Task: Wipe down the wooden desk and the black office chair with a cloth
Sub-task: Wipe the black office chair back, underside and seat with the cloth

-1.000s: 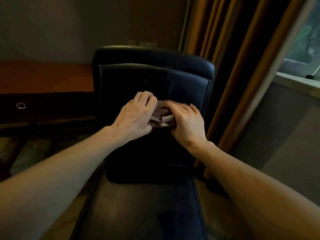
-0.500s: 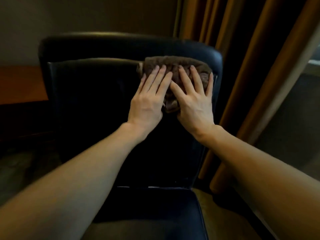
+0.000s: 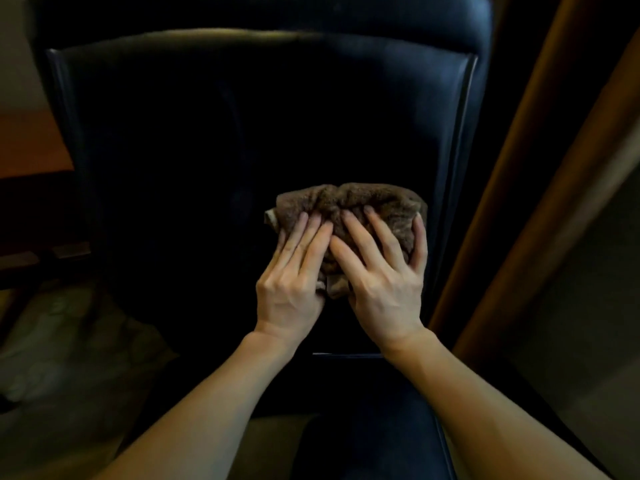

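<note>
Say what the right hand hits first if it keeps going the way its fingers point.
Likely nothing new: the right hand lies flat on the cloth, fingers pointing up the chair back. Beyond is bare backrest.

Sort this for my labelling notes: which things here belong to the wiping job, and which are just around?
In the job: brown cloth; black office chair; wooden desk; left hand and right hand, pressing the cloth flat on the backrest.

Just around: curtain; floor.

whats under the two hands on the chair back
A bunched brown cloth lies under the left hand and right hand, pressed against the black chair backrest. The cloth's middle is covered by the fingers.
</note>
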Demonstrator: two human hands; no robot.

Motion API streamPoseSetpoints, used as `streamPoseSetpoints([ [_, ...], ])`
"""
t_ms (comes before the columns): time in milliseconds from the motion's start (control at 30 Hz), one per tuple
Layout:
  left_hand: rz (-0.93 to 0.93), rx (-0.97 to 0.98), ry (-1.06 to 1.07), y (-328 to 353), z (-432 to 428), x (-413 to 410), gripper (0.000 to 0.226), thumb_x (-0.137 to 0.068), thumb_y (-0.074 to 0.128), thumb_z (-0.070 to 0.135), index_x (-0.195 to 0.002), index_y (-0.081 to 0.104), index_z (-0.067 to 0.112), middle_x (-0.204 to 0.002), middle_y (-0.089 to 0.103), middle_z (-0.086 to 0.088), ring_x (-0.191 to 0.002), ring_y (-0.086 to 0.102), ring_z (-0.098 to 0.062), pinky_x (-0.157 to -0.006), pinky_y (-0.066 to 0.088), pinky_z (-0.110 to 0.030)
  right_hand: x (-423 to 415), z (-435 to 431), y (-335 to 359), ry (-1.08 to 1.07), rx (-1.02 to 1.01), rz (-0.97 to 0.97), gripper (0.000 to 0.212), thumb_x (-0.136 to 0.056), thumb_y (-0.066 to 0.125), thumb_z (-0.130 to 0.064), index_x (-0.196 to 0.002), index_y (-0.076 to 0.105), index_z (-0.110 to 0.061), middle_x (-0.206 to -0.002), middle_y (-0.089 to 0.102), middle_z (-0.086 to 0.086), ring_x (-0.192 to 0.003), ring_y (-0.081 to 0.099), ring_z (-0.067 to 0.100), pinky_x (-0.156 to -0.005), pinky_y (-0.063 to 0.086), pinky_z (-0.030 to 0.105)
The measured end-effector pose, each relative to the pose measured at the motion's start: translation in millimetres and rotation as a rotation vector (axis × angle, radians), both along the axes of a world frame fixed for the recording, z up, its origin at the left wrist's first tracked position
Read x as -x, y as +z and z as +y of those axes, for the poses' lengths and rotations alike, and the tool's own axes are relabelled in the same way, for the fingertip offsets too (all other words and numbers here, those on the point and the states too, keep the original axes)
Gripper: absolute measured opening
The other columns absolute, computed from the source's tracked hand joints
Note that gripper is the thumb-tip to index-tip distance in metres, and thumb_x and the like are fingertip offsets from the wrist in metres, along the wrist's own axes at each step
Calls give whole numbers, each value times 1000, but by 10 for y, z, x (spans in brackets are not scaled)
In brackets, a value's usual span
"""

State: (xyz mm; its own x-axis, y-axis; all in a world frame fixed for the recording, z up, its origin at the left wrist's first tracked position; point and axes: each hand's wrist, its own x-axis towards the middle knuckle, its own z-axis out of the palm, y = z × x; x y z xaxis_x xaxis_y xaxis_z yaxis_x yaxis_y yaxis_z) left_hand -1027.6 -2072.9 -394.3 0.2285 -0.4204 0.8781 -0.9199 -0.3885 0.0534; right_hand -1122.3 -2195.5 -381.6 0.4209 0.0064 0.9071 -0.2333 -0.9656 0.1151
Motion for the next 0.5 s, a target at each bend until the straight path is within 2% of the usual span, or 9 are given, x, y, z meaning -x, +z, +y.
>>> streamPoseSetpoints([
  [67,-3,11,9,-162,3,22,39,-106,46,10,-142,59,1,-151,52,-14,-144,47,-28,-110,50,-49,15,-10,-159,9,17,-2,31,-101,64,-23,-132,69,-24,-151,53,1,-145,44,24,-118,23,65],
  [133,15,-8,9,-302,36,75,42,-100,61,11,-141,59,2,-150,52,-13,-144,47,-28,-111,49,-48,63,-23,-317,4,39,1,34,-98,68,-26,-133,68,-23,-152,51,2,-145,43,24,-119,23,64],
  [300,87,-69,4,-582,125,284,51,-92,66,11,-142,59,2,-149,55,-13,-144,48,-27,-112,48,-47,290,11,-625,-16,48,65,41,-98,69,-31,-138,64,-22,-154,49,2,-146,40,21,-123,16,58],
  [500,41,-173,14,-1015,258,454,63,-79,83,3,-139,62,2,-146,58,-13,-140,51,-25,-111,50,-42,584,59,-1047,-39,55,217,44,-99,58,-29,-143,58,-24,-156,44,2,-143,40,20,-125,6,56],
])
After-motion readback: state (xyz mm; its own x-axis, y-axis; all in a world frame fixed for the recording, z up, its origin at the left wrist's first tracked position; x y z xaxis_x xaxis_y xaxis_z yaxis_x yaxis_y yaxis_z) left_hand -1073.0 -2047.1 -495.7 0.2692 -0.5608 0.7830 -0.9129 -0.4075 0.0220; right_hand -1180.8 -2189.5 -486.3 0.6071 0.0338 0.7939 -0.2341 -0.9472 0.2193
